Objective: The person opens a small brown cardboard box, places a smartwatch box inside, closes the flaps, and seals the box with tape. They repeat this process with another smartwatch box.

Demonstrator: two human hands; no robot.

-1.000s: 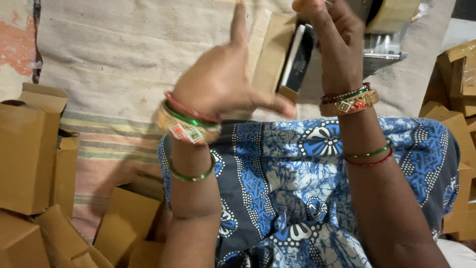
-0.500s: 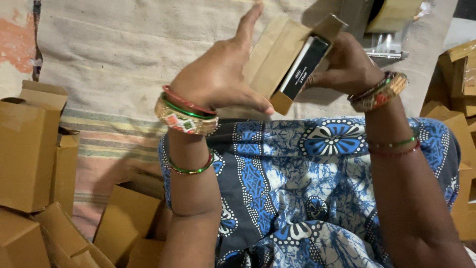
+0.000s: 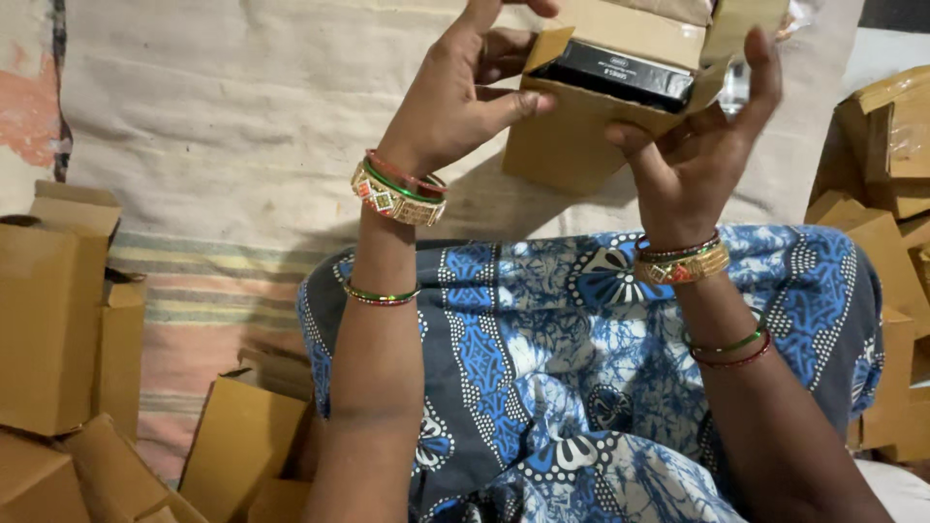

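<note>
I hold a small brown cardboard box [image 3: 581, 145] up in front of me with both hands. Its top flaps stand open, and a black rectangular item [image 3: 620, 76] lies in the opening, partly sunk inside. My left hand [image 3: 465, 92] grips the box's left side, thumb pressed on the front edge. From below and from the right, my right hand [image 3: 693, 150] cups the box, fingers reaching up along its right flap. Both wrists carry gold, red and green bangles.
Open cardboard boxes [image 3: 58, 320] are stacked at the left, with more flat ones [image 3: 242, 446] by my knee. Further boxes [image 3: 891, 145] pile up at the right edge. A pale woven cloth [image 3: 223, 116] and a striped mat [image 3: 194, 291] cover the floor. My lap is draped in blue patterned fabric [image 3: 581, 387].
The box has turned from tilted on edge to opening facing up. The black item has gone from beside the box to lying in its mouth. Both hands shifted their grip around it.
</note>
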